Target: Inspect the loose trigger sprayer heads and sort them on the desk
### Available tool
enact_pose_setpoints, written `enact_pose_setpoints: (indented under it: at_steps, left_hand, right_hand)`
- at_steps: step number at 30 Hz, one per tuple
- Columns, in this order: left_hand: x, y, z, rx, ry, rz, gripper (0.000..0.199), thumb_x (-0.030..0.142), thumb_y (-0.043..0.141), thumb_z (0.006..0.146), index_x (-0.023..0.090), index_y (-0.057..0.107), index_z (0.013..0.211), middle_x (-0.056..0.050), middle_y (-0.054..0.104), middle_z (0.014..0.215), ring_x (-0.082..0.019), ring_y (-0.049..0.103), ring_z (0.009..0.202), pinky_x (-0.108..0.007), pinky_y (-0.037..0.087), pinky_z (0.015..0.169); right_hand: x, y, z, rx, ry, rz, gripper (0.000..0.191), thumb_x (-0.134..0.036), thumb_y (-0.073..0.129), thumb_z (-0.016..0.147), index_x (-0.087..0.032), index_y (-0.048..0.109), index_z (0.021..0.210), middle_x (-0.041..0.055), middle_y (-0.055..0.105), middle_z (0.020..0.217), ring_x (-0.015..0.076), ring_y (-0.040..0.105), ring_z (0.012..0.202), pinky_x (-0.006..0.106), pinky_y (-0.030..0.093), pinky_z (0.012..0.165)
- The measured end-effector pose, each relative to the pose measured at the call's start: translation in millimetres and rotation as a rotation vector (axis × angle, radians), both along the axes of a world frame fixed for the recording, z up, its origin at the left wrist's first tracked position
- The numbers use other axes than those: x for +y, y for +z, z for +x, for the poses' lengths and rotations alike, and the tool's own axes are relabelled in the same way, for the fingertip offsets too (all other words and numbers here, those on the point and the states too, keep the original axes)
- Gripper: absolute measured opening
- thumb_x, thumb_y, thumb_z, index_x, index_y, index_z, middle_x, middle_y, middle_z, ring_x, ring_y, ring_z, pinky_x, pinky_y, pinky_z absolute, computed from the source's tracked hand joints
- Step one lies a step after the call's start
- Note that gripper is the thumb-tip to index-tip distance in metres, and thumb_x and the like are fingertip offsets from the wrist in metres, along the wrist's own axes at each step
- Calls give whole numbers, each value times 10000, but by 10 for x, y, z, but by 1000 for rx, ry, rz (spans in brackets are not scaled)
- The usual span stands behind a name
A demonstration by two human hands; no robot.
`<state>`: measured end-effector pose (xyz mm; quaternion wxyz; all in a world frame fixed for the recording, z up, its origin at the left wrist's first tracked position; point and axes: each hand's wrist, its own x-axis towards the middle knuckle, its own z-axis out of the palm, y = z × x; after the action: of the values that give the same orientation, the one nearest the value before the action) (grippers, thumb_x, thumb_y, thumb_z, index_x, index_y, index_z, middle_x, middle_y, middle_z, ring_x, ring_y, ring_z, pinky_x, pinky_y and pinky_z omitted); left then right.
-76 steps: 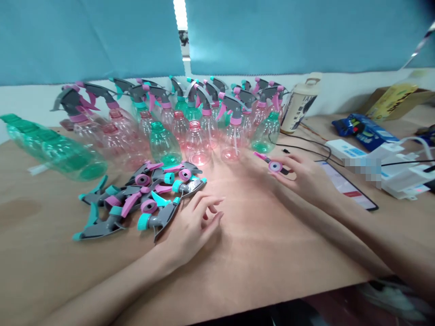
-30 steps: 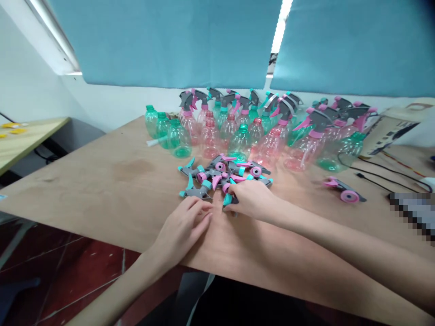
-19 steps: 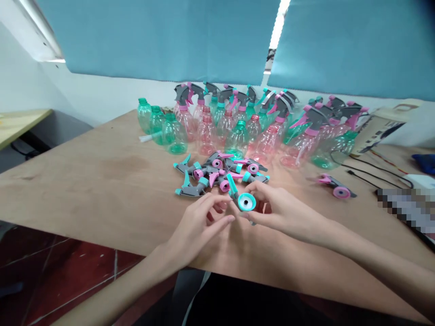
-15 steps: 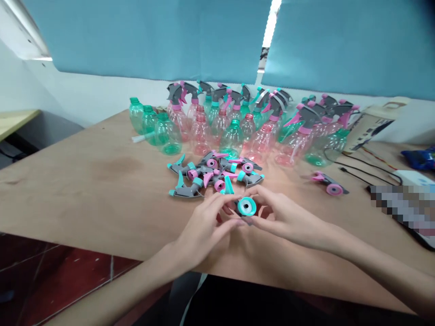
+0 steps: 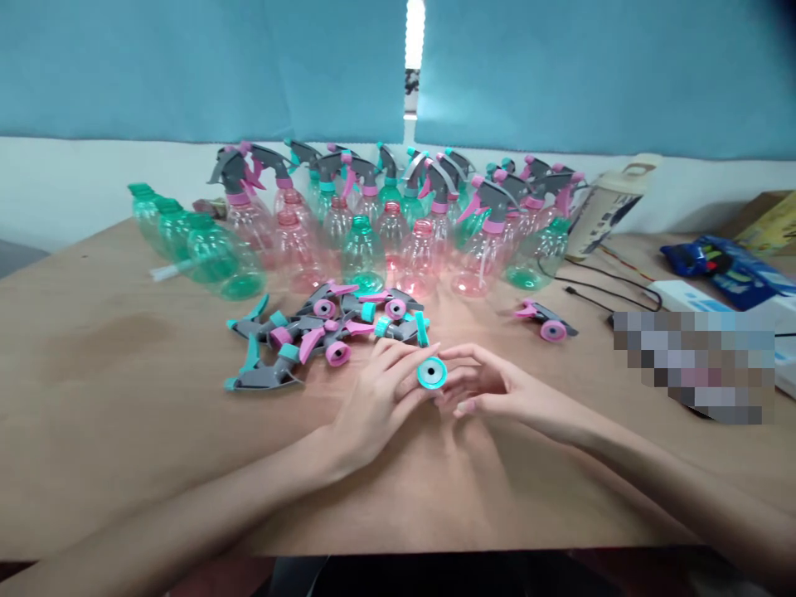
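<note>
My left hand [image 5: 373, 406] is closed around a trigger spray head [image 5: 431, 373], its teal collar facing up toward me and showing a white disc with a dark central hole. The rest of its body is mostly hidden by fingers; a teal trigger [image 5: 422, 329] sticks up beyond them. Just to the right, my right hand [image 5: 497, 385] is curved with thumb and fingers apart, its fingertips close to the spray head; whether they touch it cannot be made out. Beyond my left hand lies a pile of grey spray heads [image 5: 320, 327] with pink or teal parts.
Rows of green and pink clear bottles [image 5: 361, 257] stand at the back, many with spray heads on. One pink-collared spray head [image 5: 550, 325] lies apart at right. Further right are a beige tumbler [image 5: 609, 207], black cables [image 5: 622, 278], a blue packet [image 5: 727, 265] and a blurred item.
The view has turned right, so things appear further left. My right hand has loosened from the spray head, its thumb now away from the collar, while my left hand keeps hold.
</note>
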<state>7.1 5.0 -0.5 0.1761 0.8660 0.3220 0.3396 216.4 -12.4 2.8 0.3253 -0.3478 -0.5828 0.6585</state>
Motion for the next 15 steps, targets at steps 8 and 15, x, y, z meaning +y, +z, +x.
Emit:
enact_pose_setpoints:
  at_steps: [8, 15]
  left_hand:
    - [124, -62, 254, -61, -28, 93, 334, 202, 613, 847, 186, 569, 1177, -49, 640, 958, -193, 502, 882, -356, 485, 805]
    - [214, -86, 201, 9, 68, 9, 448, 156, 578, 860, 245, 488, 1289, -58, 574, 1076, -191, 559, 945, -335, 521, 770]
  right_hand:
    - [174, 43, 252, -182, -200, 130, 360, -253, 617, 803, -219, 458, 1124, 3, 619, 831, 149, 621, 770, 291, 515, 669]
    - [141, 134, 142, -504, -342, 618, 150, -240, 552, 859, -211, 580, 1003, -5, 618, 749, 124, 576, 650, 237, 452, 574]
